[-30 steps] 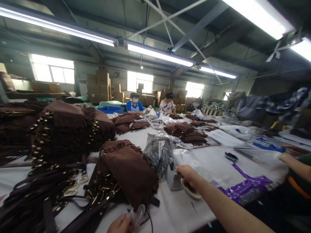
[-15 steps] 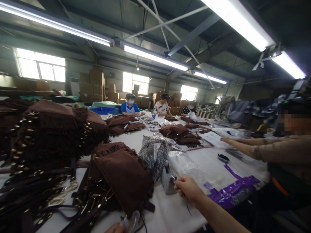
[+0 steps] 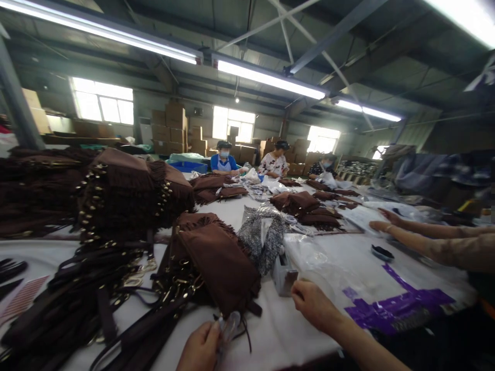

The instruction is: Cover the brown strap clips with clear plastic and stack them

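Note:
Near the bottom edge, my left hand [image 3: 201, 346] pinches a clear plastic piece [image 3: 231, 325] beside the lower corner of a brown fringed bag [image 3: 216, 263]. My right hand [image 3: 312, 301] is closed just in front of a grey dispenser-like box [image 3: 284, 275]; whatever its fingers hold, if anything, is hidden. Behind the box sits a grey speckled bundle in clear plastic [image 3: 263, 237]. Dark straps with gold clasps [image 3: 133, 278] lie left of the brown bag.
Piled brown fringed bags [image 3: 119, 170] stand at the left. Purple plastic [image 3: 402, 306] and a small dark tray [image 3: 382, 252] lie at the right. A co-worker's hands [image 3: 381, 224] touch clear bags there. Several people sit across the white table [image 3: 270, 330].
The view has turned left, shifting the scene rightward. My left hand shows more fully with the plastic piece. The thin strand earlier seen at my right hand is no longer visible.

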### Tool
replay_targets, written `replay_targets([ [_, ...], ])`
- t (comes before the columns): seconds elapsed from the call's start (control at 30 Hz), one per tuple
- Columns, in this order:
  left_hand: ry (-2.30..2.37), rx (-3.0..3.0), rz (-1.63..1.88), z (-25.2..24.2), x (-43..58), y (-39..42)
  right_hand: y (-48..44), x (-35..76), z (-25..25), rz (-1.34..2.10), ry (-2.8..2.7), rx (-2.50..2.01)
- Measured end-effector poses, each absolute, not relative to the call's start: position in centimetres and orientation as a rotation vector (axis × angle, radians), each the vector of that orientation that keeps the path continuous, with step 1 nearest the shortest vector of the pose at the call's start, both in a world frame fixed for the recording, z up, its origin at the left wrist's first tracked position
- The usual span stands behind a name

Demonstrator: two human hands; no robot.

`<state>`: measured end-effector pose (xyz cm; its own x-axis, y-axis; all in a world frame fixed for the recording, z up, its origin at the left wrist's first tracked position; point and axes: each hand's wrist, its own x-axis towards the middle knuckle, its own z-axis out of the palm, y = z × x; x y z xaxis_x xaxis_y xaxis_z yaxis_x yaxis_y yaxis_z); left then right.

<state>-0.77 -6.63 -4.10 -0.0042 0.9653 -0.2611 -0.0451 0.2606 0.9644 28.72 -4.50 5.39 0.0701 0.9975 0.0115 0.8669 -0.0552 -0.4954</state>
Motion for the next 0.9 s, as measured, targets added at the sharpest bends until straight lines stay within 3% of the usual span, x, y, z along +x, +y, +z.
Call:
replay_targets([
  [0.17,1.492,1.355,0.985,-1.0,-0.4,-7.9,-6.7,21.3,6.0,1.134,-1.802,-1.597],
  [0.27,1.55,1.469,0.972,-0.3,-0.3,-8.5,-6.5,16.8,5.5,1.35,-1.706,-1.484],
  [0.9,1.781,1.971,0.902,-2.6,-1.2,-9.5,-5.1,11.2,2.5,1.208,-1.59,-1.794],
])
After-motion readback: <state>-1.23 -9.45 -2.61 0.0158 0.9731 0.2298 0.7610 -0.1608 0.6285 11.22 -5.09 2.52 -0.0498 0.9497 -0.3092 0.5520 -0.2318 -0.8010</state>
